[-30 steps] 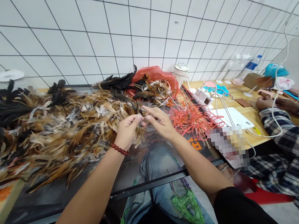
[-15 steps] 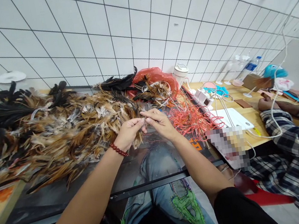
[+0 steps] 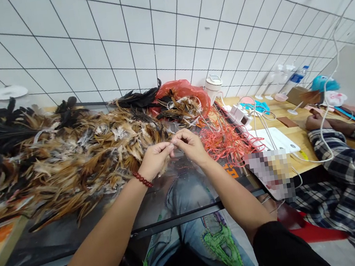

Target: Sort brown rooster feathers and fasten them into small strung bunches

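My left hand (image 3: 155, 159), with a dark red bead bracelet (image 3: 142, 179) on the wrist, pinches thumb to finger over the dark tabletop. Its fingertips meet those of my right hand (image 3: 190, 144), which is also closed in a pinch. Whatever lies between the fingertips is too small to make out. Just left of and behind my hands spreads a large heap of brown, white and black feathers (image 3: 90, 150). Close to my right hand, on its far side, is a tangle of red-orange string (image 3: 223, 137).
Behind the hands lie a red plastic bag (image 3: 187, 89) with feathers and a white lidded cup (image 3: 213, 86). On the right are a power strip (image 3: 240, 114), white cables, a white flat box (image 3: 277, 140), and a pixelated phone-like object (image 3: 268, 175). A co-worker's plaid sleeve (image 3: 329, 143) rests at the table.
My right index finger has curled in from a straighter pose. The brown feather tips below my left hand no longer show clearly. The view has shifted very slightly.
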The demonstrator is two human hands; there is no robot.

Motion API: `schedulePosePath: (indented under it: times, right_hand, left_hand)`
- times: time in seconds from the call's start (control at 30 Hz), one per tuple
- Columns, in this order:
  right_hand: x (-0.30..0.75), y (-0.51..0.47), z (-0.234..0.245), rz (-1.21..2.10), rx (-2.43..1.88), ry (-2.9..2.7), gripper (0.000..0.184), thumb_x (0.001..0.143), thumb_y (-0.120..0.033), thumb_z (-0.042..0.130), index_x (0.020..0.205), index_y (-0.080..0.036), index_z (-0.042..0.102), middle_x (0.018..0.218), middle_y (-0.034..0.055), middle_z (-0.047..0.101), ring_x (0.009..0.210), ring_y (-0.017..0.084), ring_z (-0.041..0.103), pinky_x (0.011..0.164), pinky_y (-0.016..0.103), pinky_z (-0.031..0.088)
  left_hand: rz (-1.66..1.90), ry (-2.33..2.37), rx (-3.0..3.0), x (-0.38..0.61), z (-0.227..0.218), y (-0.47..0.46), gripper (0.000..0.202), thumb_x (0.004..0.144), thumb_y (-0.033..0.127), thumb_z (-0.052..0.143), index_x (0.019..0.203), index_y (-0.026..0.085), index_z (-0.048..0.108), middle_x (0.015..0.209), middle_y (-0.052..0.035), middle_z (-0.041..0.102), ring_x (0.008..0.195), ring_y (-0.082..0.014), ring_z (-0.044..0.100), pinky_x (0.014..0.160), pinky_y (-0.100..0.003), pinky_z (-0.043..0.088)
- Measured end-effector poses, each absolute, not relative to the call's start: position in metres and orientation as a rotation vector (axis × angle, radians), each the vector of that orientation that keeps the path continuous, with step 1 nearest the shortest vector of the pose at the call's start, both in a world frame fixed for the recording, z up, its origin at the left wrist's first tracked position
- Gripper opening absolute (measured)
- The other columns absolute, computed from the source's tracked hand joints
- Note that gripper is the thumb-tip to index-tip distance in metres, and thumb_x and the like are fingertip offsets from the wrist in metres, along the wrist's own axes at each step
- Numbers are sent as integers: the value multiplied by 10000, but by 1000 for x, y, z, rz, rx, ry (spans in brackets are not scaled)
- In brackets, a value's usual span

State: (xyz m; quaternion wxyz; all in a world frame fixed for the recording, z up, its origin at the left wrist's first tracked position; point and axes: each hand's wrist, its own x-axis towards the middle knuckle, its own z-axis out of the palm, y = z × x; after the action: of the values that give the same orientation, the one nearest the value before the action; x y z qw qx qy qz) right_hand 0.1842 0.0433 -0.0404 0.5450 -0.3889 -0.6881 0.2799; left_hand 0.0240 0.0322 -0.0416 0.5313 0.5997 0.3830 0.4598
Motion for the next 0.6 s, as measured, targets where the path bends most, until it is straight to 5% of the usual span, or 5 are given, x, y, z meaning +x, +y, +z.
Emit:
schedulePosePath:
  times: [0.2, 0.33, 0.6]
  right_hand:
    - [200, 43, -37, 381, -1539, -1962, 114, 851, -273, 615, 805, -196, 686, 871, 41, 650, 852, 168, 599, 783, 281, 440]
    - [200, 39, -41, 321, -1875, -2246, 197, 821, -375, 652, 925, -216, 701, 1010, 85, 671, 890, 213, 631, 752, 306, 448]
    - [193, 37, -40, 127, -1593, -2209, 164, 909, -221, 517, 965, -231, 671, 961, 70, 689, 887, 213, 634, 736, 302, 447]
  left_hand:
    - [1506, 966, 1154, 21, -40, 39, 264, 728, 433, 731, 752, 170, 719, 628, -17, 645, 654, -144, 597, 778, -300, 482]
    - [1685, 992, 1062, 19, -39, 44, 262, 721, 431, 734, 726, 172, 695, 587, 6, 604, 635, -133, 582, 785, -298, 486]
    - [1593, 1086, 1253, 17, -39, 42, 256, 774, 420, 668, 805, 173, 725, 743, -37, 696, 785, -171, 641, 877, -331, 487]
